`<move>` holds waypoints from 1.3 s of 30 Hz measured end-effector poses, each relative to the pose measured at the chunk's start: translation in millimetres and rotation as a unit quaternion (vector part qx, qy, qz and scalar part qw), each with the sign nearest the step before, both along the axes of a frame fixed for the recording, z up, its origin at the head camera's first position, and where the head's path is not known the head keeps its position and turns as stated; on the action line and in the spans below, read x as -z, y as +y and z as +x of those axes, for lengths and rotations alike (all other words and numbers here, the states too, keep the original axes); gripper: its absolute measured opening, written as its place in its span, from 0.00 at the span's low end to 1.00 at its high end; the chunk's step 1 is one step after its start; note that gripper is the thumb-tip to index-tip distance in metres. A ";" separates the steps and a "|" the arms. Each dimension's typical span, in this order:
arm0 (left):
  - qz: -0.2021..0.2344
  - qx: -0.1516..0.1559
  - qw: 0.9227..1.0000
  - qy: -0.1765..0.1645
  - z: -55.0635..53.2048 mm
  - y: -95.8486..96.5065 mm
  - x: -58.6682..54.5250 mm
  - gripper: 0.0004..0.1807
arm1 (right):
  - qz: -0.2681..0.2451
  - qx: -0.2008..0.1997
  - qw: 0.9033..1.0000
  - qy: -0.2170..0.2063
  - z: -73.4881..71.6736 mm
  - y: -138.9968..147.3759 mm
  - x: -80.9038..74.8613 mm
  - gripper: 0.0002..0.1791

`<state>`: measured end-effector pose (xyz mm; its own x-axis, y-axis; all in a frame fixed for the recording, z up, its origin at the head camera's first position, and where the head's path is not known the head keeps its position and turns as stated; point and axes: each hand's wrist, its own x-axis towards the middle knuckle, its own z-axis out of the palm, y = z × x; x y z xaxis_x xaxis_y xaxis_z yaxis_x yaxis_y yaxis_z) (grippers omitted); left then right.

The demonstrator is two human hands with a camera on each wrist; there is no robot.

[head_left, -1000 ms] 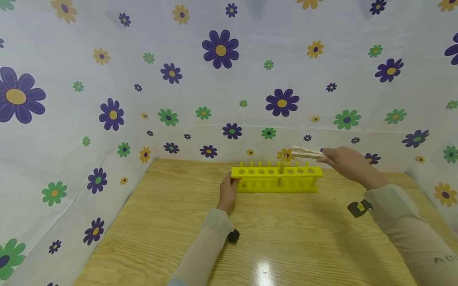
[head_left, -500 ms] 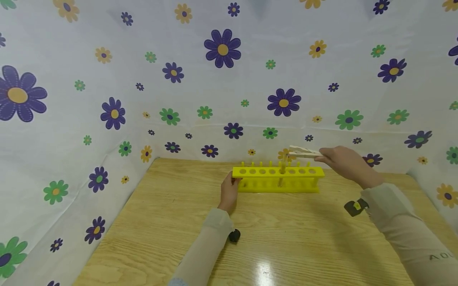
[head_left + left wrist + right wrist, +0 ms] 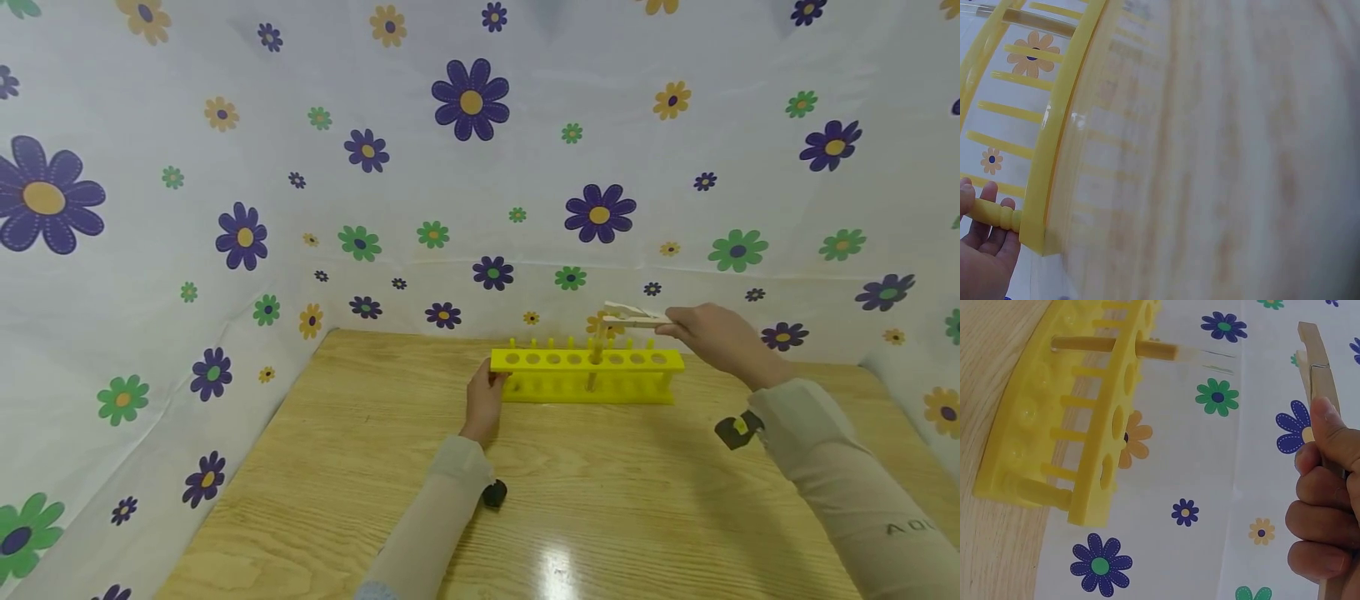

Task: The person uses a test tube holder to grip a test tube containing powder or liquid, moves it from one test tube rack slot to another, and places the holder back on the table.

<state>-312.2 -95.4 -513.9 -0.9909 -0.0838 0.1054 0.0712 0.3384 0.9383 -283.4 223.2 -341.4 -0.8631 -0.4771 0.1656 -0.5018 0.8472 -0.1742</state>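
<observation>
A yellow test tube rack [image 3: 543, 360] stands on the table, and my left hand [image 3: 483, 400] holds the post at its left end. In the left wrist view the fingers curl round that post [image 3: 994, 214]. One glass test tube [image 3: 1216, 360] with brownish liquid stands upright in a hole right of the rack's middle. My right hand [image 3: 716, 337] grips a wooden test tube clamp [image 3: 637, 321] above the rack. The clamp's jaws are by the tube's mouth; in the right wrist view a gap shows between them and the tube.
The wood-grain table [image 3: 360, 467] reaches back to a flower-printed sheet [image 3: 420, 183], which also covers both sides. Several yellow pegs [image 3: 1082, 402] stand along the back of the rack. A black wrist camera [image 3: 738, 429] hangs below the right sleeve.
My right hand has moved slightly left, bringing the clamp's tip closer to the test tube's mouth. My left hand keeps its hold on the rack. The head view has shifted a little.
</observation>
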 end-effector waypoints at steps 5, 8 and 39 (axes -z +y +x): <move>-0.001 -0.003 1.000 -0.004 0.1 0.5 0.4 0.10 | -0.003 -0.003 1.000 0.002 -4.3 -0.9 3.4 0.18; -0.001 -0.002 1.000 -0.002 0.0 0.3 0.5 0.10 | -0.003 0.001 1.000 -0.003 -7.3 -1.0 5.2 0.18; 0.017 0.003 1.000 -0.022 3.2 -0.1 -3.4 0.11 | -0.004 0.005 1.000 -0.024 -22.9 -8.9 19.4 0.17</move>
<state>-308.9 -95.5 -510.5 -0.9951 -0.0800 0.0587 0.0316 0.3054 0.9517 -306.3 214.3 -360.7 -0.8748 -0.4674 0.1274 -0.4843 0.8504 -0.2057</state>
